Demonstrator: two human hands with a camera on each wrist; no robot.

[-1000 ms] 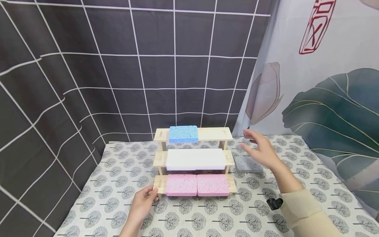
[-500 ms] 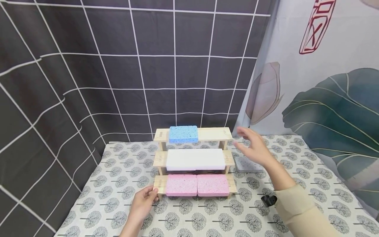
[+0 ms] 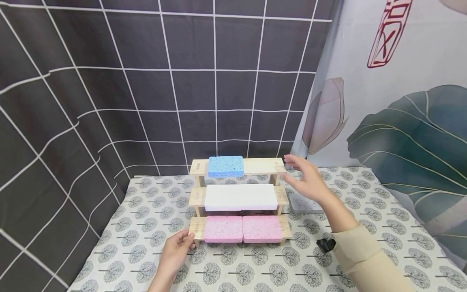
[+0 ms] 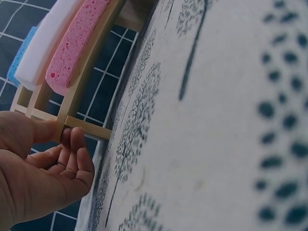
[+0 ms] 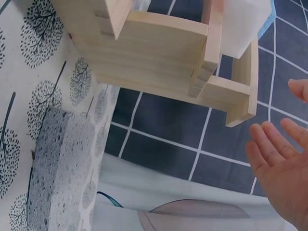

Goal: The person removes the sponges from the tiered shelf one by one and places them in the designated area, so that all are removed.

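Note:
A three-step wooden rack (image 3: pixel 198 196) stands on the cloth-covered table. My left hand (image 3: pixel 175 250) pinches the left end of its lowest step; in the left wrist view the thumb lies over the wood and the other fingers curl beneath. My right hand (image 3: pixel 307 178), fingers extended and apart, is beside the right end of the top step. The right wrist view shows that hand (image 5: pixel 284 159) holding nothing, close to the step's end. A blue sponge (image 3: pixel 226 165) lies on the top step, white sponge-like blocks (image 3: pixel 240 196) on the middle one, and two pink sponges (image 3: pixel 223 228) on the lowest.
A grey sponge (image 3: pixel 305 204) lies on the tree-patterned tablecloth (image 3: pixel 146 227) right of the rack, partly behind the right hand. Behind stands a dark curtain (image 3: pixel 189 93) with white grid lines. At the right hangs a pale cloth (image 3: pixel 365 105) with leaf prints.
My right hand has moved left to the right end of the top step. The left hand keeps its grip, and the sponges have stayed where they were.

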